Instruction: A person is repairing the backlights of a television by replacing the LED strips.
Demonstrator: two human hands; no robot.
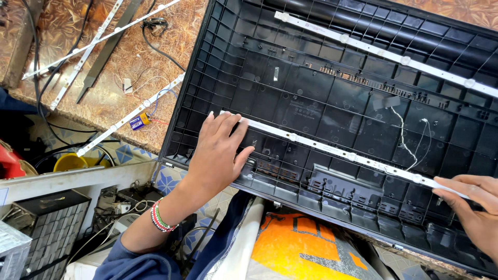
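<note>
Strip (pixel 332 149) (white) pressed flat by left hand (pixel 218 155); right hand (pixel 474 207) pinches end.

- We see the left hand (pixel 218 155) lying flat on the near end of a white light strip (pixel 332 150), inside the black ribbed back panel (pixel 311 88).
- Our right hand (pixel 474 205) pinches the strip's other end with its fingers (pixel 448 194).
- A second white strip (pixel 384 52) lies higher in the panel.
- Loose strips (pixel 88 46) and a small battery (pixel 139 122) lie on the patterned bench (pixel 150 67).
</note>
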